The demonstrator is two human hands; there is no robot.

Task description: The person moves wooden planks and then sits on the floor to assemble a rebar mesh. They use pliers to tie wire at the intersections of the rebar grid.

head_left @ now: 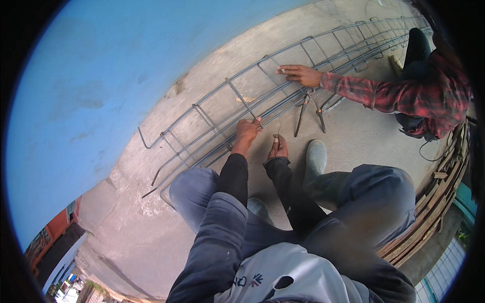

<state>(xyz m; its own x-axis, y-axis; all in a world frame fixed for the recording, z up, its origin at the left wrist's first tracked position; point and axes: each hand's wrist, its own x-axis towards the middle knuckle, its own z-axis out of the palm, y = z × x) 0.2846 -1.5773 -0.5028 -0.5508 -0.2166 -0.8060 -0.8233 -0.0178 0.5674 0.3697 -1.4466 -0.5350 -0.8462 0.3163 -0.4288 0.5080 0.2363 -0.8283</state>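
A long cage of steel rebar, long bars with square stirrups along them, lies on the concrete in front of me. My left hand is closed on it, fingers around the bars where a stirrup crosses. To its right, my right hand pinches a thin tie wire that rises toward the cage; its far end is hard to make out. Nippers with worn handles stand spread against the near bars, touched by neither of my hands.
A person in a red plaid sleeve sits at the right, a hand stretched over the cage. A blue wall runs along the far left. Stacked wooden strips lie at the right. My rubber boot stands near the nippers.
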